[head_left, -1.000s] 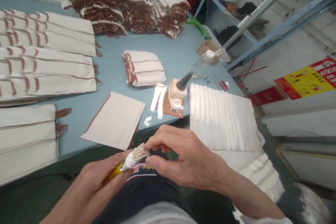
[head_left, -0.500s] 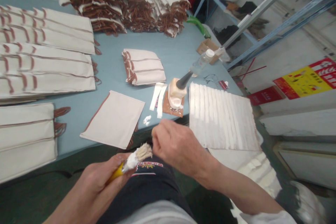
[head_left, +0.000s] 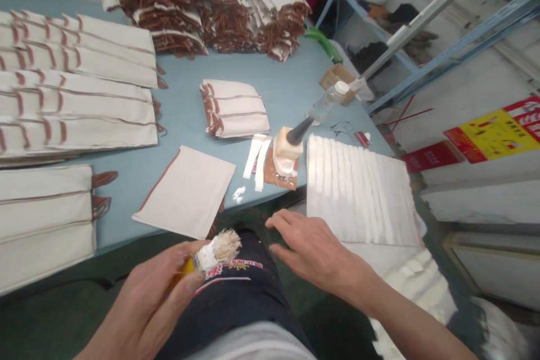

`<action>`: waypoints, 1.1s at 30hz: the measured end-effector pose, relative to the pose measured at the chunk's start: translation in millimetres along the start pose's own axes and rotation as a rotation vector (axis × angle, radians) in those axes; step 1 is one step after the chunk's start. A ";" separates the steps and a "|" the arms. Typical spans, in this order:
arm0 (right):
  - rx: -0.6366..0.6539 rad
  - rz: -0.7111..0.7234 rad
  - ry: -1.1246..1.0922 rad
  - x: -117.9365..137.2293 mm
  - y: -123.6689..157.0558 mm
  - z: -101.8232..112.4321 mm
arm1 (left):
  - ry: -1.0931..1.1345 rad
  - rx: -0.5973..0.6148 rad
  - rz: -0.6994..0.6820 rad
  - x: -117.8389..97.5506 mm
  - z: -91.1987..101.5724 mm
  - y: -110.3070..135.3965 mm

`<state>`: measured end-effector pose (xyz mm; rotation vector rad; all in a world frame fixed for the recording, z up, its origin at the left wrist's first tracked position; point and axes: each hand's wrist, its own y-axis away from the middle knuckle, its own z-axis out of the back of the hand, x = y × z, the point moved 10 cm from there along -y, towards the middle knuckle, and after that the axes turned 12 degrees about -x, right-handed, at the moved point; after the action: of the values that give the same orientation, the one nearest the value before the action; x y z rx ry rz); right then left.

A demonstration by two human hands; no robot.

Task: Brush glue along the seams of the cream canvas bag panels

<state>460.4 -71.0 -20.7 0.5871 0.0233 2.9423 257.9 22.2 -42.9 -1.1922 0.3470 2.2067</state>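
My left hand [head_left: 160, 287] is closed round the yellow handle of a brush [head_left: 217, 250]; its pale bristles point up and right, with white stuff caked at their base. My right hand [head_left: 307, 247] hovers to the right of the bristles, thumb and fingers apart, holding nothing. Ahead of the brush, a flat cream fabric piece [head_left: 188, 191] with a brown edge lies at the table's near edge. Beyond my right hand, a bottle with a dark cone nozzle [head_left: 289, 149] stands on a brown pad [head_left: 282, 176] smeared with white. Two white strips [head_left: 258, 160] lie beside it.
A small stack of cream pouches [head_left: 236, 107] sits mid-table [head_left: 177, 107]. Rows of cream pouches [head_left: 113, 90] cover the left side, and brown-and-white bundles [head_left: 181, 5] are heaped behind. A white ridged sheet [head_left: 358, 191] lies at the right, near a clear bottle [head_left: 327, 102].
My right hand has opened from a closed pinch and drawn away to the right of the bristles. The bristles now look more spread. My left hand still grips the brush.
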 end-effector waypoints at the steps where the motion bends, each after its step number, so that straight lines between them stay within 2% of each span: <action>1: -0.047 0.012 -0.007 1.0 -0.5 9.1 | 0.043 0.004 0.015 0.1 -1.4 -0.9; 6: -0.297 0.053 -0.312 23.0 -4.7 59.0 | 0.099 0.003 0.027 3.0 -3.5 -3.8; 10: -0.427 0.205 -0.364 53.3 -7.2 75.8 | 0.085 -0.011 -0.043 -1.0 -4.3 -4.4; 15: -0.486 0.302 -0.293 67.1 -10.9 73.6 | 0.066 -0.013 -0.130 -7.9 -4.4 -4.8; 22: -0.508 0.337 -0.225 72.1 -12.6 70.6 | -0.039 -0.003 -0.394 -27.5 -1.0 -8.2; 30: -0.478 0.356 -0.233 71.2 -14.8 64.3 | -0.066 -0.082 -0.380 -27.6 2.2 -4.3; 33: -0.515 0.393 -0.111 76.0 -14.6 62.7 | -0.075 -0.085 -0.394 -28.3 1.6 -2.6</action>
<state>416.9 -46.6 65.5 0.7308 -0.9274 3.0669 270.2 14.2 -18.6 -1.1093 -0.0154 1.9293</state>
